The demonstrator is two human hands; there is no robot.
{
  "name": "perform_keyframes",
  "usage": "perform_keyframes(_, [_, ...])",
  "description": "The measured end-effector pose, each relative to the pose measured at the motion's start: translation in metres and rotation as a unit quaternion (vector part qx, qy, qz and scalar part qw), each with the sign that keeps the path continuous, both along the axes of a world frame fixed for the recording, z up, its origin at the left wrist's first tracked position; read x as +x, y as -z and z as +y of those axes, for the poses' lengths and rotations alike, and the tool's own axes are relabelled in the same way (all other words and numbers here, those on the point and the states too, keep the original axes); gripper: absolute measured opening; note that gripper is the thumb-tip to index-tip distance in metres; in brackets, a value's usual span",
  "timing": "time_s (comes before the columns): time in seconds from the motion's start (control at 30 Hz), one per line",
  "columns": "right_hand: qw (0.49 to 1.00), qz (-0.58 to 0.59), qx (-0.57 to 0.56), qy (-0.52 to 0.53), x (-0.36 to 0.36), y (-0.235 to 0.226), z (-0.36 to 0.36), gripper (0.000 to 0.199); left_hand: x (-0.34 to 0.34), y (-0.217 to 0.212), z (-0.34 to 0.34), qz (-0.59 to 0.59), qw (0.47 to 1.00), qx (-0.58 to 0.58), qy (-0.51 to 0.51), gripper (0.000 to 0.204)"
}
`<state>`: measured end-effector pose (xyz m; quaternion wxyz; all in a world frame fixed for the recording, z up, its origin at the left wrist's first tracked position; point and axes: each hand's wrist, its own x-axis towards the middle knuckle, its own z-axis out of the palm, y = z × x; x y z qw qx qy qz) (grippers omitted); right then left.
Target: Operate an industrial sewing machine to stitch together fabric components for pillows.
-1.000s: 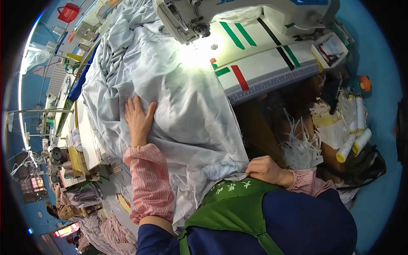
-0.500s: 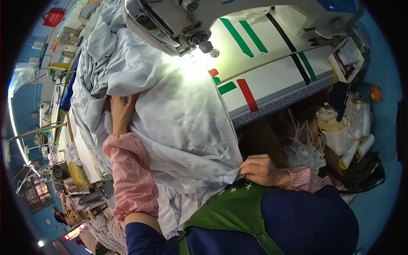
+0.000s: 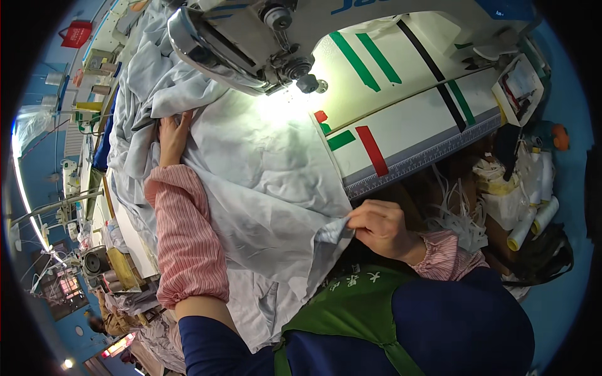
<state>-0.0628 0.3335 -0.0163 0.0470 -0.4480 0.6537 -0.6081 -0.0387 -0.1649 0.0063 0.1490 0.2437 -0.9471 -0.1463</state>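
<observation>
A large pale grey-white cloth point(image 3: 263, 169) spreads over the sewing table, its near part hanging toward my lap. On its left side my left hand point(image 3: 173, 138) lies flat with thumb and fingers apart, the fingertips partly covered by a bunched fold. My right hand point(image 3: 381, 227) pinches the cloth's right edge near the table front, where a corner is lifted and turned over. Above the cloth's far edge stands the lit head of a sewing machine point(image 3: 251, 53); glare hides the needle area.
A ruler strip point(image 3: 426, 153) runs along the table's front edge, with green, black and red tapes behind it. At the right sit a small white box point(image 3: 519, 91), thread cones point(image 3: 542, 216) and a heap of white strips point(image 3: 458, 210). Other workstations point(image 3: 94, 250) fill the left.
My right hand has risen slightly, lifting and folding over the cloth's corner. My left hand has slid a little farther away and left along the cloth. The view has shifted slightly.
</observation>
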Motion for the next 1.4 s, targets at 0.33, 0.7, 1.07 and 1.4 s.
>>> perform_keyframes(0.33, [0.995, 0.048, 0.088, 0.013, -0.034, -0.04, -0.041, 0.02, -0.042, 0.016, -0.082, -0.063, 0.998, -0.012, -0.005, 0.094])
perform_keyframes(0.7, [0.989, 0.053, 0.141, 0.01, -0.071, -0.05, -0.078, 0.012, -0.091, 0.008, -0.105, -0.049, 0.997, -0.049, -0.028, 0.092])
perform_keyframes(1.07, [0.972, 0.163, 0.162, 0.039, -0.016, -0.048, -0.018, 0.022, -0.061, -0.013, -0.113, -0.003, 0.978, 0.123, 0.169, 0.061])
perform_keyframes(1.4, [0.969, 0.061, 0.19, -0.149, 0.087, 0.016, 0.047, 0.014, 0.266, 0.006, 0.211, 0.206, 0.974, -0.082, 0.052, 0.019])
